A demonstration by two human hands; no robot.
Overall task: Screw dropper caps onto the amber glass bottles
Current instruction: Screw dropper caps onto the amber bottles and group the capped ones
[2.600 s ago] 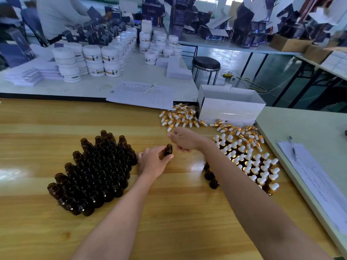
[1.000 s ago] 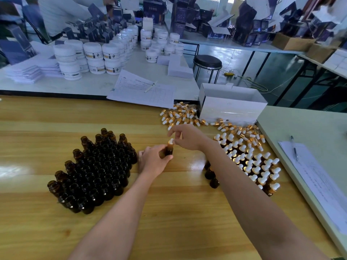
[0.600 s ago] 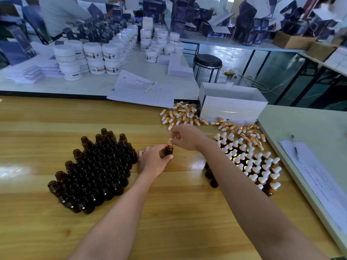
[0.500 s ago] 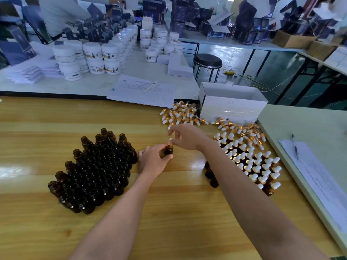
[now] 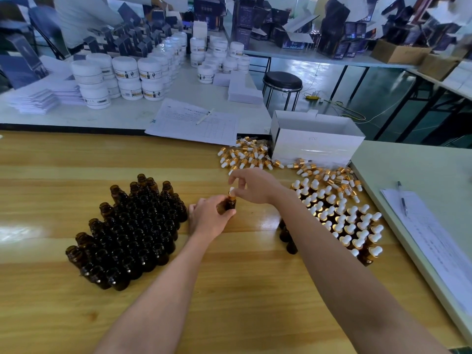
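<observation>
The white-bulbed dropper cap is pinched between the thumb and fingertips of the right hand, with one finger lifted above it. The cap sits on the neck of an amber bottle, which is held upright by the left hand, its fingers curled round the glass. The bottle's base is covered by those fingers, and how far the cap is threaded on cannot be made out.

A tight cluster of open amber bottles is stood just left of the left hand. Right of the right forearm, capped bottles are massed; part of this group is hidden behind the arm, and a few uncapped bottles are seen beside the forearm. Loose dropper caps are heaped behind the hands, against a white box. The box is open at the top, but its inside is screened by its near wall, so its contents cannot be told.

All of this is borne by a wooden table, with bare wood left between the two bottle groups and towards the near edge. A pale green table is butted against its right side, carrying a paper sheet cut off by the frame and a pen. Behind, white jars are stacked on a grey table, their labels too small to read.
</observation>
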